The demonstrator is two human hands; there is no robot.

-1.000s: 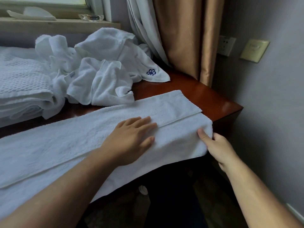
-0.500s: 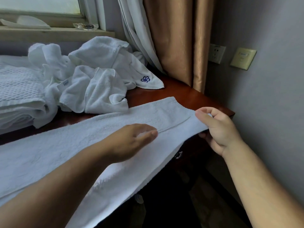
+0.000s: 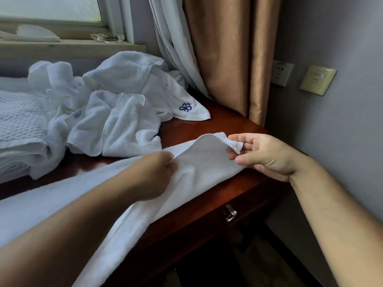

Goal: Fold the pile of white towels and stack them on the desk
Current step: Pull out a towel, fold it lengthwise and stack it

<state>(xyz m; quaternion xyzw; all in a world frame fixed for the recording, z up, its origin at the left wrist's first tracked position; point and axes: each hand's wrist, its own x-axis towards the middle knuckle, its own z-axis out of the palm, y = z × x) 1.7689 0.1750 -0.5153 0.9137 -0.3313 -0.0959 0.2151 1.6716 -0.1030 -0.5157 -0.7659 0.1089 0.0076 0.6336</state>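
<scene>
Now left hand point(image 3: 152, 176) and right hand point(image 3: 264, 156) both pinch the towel point(image 3: 200, 162) end.

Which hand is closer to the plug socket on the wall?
Right. The right hand is below the socket, pinching the towel's corner; the left hand grips the towel farther left.

Glossy red-brown desk point(image 3: 228, 125). Plain white towel point(image 3: 199, 162) across desk front. White pile point(image 3: 116, 112) at desk back, one w/ dark blue flower logo point(image 3: 185, 107). White waffle-weave stack point(image 3: 20, 121) at desk left. Tan curtain point(image 3: 223, 59) behind desk, fine vert. streaks. Beige plate point(image 3: 318, 79) right of desk.
</scene>
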